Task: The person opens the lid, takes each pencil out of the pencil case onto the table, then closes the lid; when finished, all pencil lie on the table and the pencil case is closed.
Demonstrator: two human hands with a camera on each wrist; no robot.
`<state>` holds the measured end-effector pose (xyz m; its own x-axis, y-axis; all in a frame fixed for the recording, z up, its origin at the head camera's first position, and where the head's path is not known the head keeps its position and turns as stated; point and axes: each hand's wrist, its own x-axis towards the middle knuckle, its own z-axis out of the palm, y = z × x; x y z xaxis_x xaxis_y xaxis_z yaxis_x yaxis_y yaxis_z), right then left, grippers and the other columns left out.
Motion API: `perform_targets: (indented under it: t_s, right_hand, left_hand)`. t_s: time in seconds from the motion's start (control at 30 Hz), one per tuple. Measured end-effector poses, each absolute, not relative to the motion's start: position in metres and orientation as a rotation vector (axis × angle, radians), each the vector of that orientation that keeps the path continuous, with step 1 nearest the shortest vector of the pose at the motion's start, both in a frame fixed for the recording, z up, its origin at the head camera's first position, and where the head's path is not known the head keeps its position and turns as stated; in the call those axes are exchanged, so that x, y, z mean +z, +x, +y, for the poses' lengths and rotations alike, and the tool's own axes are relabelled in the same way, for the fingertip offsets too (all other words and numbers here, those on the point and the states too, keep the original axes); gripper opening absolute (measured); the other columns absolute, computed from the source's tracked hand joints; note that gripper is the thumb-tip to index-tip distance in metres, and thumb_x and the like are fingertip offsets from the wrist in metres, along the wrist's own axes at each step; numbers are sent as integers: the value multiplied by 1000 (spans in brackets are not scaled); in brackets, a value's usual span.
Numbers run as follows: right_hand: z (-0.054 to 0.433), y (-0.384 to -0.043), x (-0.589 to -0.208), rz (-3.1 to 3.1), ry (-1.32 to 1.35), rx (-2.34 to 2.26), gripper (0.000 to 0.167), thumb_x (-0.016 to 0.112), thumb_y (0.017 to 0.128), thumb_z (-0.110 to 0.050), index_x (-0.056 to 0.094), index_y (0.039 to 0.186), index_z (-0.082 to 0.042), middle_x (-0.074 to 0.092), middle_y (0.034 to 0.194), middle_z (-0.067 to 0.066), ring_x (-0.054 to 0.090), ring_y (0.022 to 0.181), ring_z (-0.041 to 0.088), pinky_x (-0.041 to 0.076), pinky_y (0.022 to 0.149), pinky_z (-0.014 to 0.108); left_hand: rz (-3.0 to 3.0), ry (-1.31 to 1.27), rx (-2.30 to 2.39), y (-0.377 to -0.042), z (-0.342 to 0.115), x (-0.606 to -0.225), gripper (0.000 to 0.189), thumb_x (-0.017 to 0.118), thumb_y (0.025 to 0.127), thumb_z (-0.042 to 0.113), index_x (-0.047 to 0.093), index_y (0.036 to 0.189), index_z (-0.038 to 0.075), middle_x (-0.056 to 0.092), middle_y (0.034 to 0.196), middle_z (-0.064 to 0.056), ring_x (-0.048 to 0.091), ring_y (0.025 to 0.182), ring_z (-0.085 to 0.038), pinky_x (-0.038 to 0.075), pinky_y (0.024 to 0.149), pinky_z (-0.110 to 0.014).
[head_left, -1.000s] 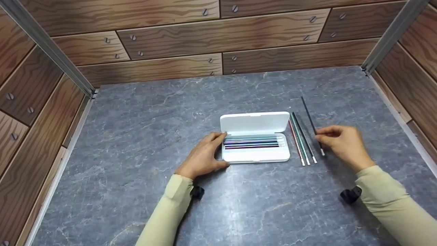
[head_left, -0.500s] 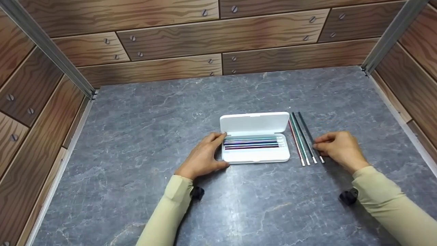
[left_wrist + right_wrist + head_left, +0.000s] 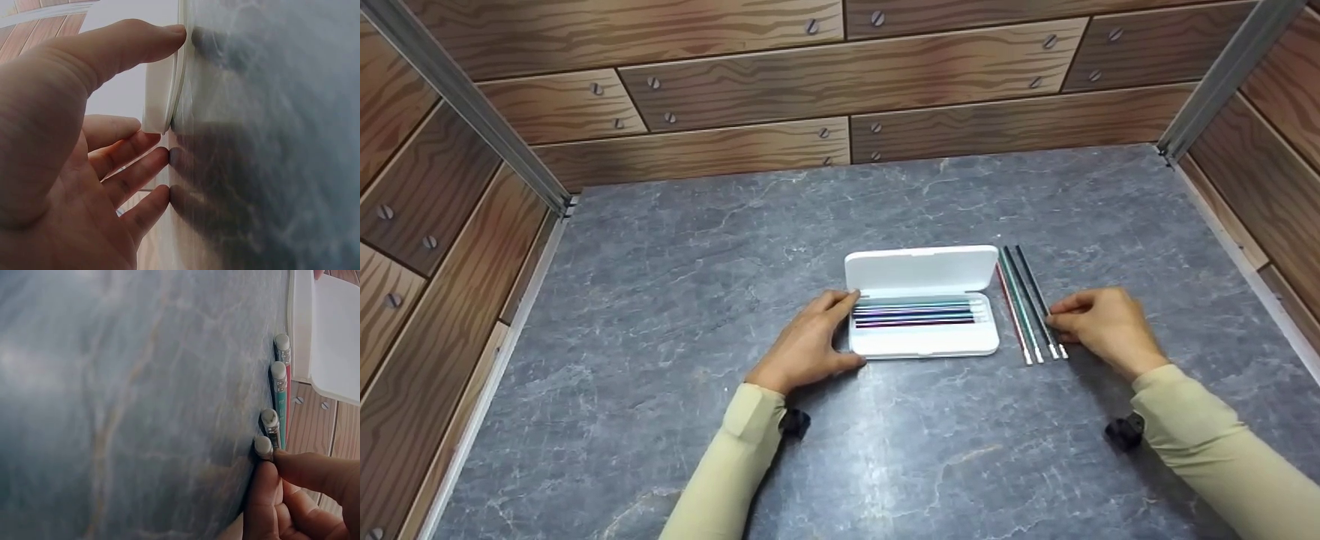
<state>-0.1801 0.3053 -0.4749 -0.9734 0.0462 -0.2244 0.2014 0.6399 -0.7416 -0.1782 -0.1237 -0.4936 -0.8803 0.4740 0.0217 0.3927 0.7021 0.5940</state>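
A white pencil case (image 3: 922,346) lies with its lid up, several coloured pencils (image 3: 915,316) side by side inside. My left hand (image 3: 808,341) holds the case's left end, thumb at the front corner and index finger at the back one. To the right of the case, my right hand (image 3: 1106,328) pinches a dark pencil (image 3: 1034,285) between thumb and fingers, not far from its white eraser end. That pencil lies at the right of a row with another dark pencil (image 3: 270,419), a green pencil (image 3: 279,405) and a red pencil (image 3: 288,391), eraser ends toward me.
Everything lies on a grey marbled tabletop (image 3: 697,247). Wood-patterned walls (image 3: 735,90) stand behind and at both sides, with metal posts in the back corners. A small black camera is worn on each wrist.
My right hand has lowered the dark pencil from its raised position and drawn it left, close beside the other pencils. My left hand has stayed at the case.
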Motion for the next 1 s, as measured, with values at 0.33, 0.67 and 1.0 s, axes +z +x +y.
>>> perform_targets:
  t_s: [0.33, 0.67, 1.0]
  right_hand:
    - [286, -178, -469, 3050, -59, -1160, 25, 84, 98, -15, 85, 118, 0, 85, 111, 22, 77, 89, 17, 46, 76, 6]
    - [231, -185, -476, 3088, -792, -1111, 24, 85, 93, 3, 85, 117, -2, 84, 114, 13, 81, 103, 33, 67, 93, 49]
    - [207, -195, -480, 3027, -1199, -718, 21, 82, 96, 3, 83, 117, 1, 82, 114, 14, 79, 108, 34, 67, 98, 50]
  left_hand:
    - [2764, 712, 914, -178, -123, -494, 102, 94, 90, 30, 40, 173, 5, 55, 166, -11, 52, 156, -31, 43, 133, -49]
    - [2761, 698, 908, -178, -123, -494, 101, 94, 90, 31, 41, 173, 5, 53, 167, -11, 50, 158, -32, 43, 133, -49]
    - [2767, 703, 920, -179, -124, -495, 103, 95, 89, 30, 41, 173, 5, 54, 166, -11, 52, 156, -32, 42, 133, -49]
